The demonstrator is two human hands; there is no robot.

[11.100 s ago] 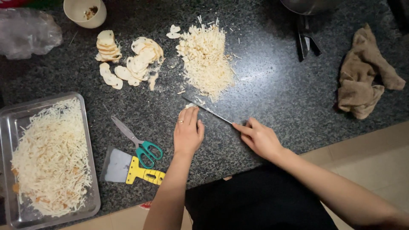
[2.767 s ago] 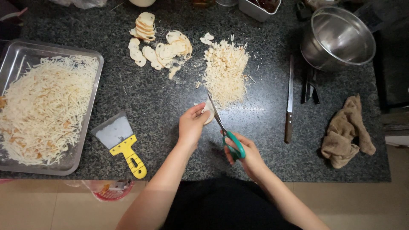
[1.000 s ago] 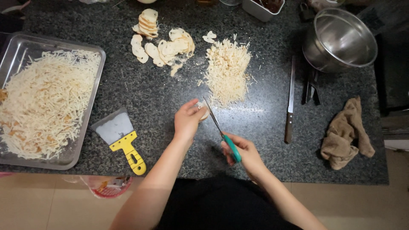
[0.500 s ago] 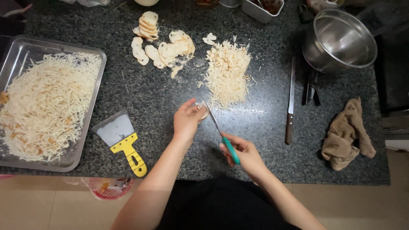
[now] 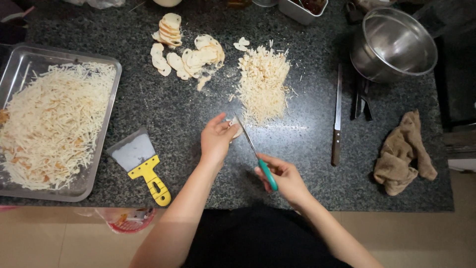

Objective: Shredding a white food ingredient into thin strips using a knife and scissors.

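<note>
Left hand (image 5: pixel 216 139) fingers (image 5: pixel 216 120) are pinching a small pale slice (image 5: pixel 236 130), holding it just above the desk (image 5: pixel 307 149) near the front edge of the shred pile. Right hand (image 5: pixel 283 177) fingers (image 5: pixel 263 159) are wrapping tight around the green handles of the scissors (image 5: pixel 256 153); blades are pointing up and left, tips sitting right at the slice. Can't tell how far the blades are parted at this angle.

Working outward:
- Pile of cut pale shreds (image 5: pixel 263 84) is lying just beyond the slice, toward the back of the desk.
- Uncut round slices (image 5: pixel 186 52) are sitting in overlapping stacks left of that pile, well apart from the hands.
- Yellow-handled scraper (image 5: pixel 140 165) is lying flat to the left of the left forearm, blade pointing away from the person.
- Metal tray (image 5: pixel 106 134) at far left is holding a wide layer of shreds.
- Long knife (image 5: pixel 337 116) is lying to the right of the pile, handle toward the person.
- Steel bowl (image 5: pixel 394 44) is sitting at back right, partly over some dark tongs.
- Crumpled brown cloth (image 5: pixel 404 154) is lying at right, near the desk's front edge.
</note>
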